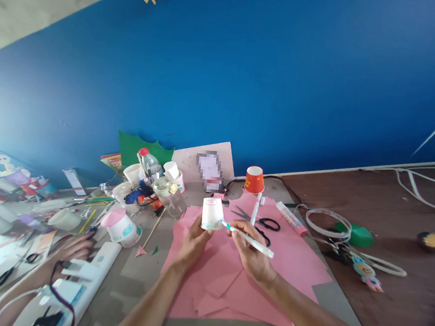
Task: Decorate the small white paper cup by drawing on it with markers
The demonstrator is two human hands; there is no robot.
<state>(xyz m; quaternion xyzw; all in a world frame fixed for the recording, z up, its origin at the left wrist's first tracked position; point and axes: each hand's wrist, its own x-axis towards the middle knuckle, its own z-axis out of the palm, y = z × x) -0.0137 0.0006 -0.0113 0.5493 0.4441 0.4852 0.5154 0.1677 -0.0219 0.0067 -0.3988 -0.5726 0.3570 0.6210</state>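
Note:
My left hand is closed around the lower left of a white paper cup, which is held upside down above pink paper. A small red outline and teal marks show on the cup's side. In my right hand is a white marker, its teal tip touching or very close to the cup's lower right side. Black-handled scissors lie on the pink paper just beyond my right hand. Near them are a white pen-like stick and a glue stick.
An orange-red paper cup stands behind the scissors. Left are a glass jar, a pink-topped cup and a power strip. Another person's hand rests beyond that strip. Cables and a cartoon charm lie to the right.

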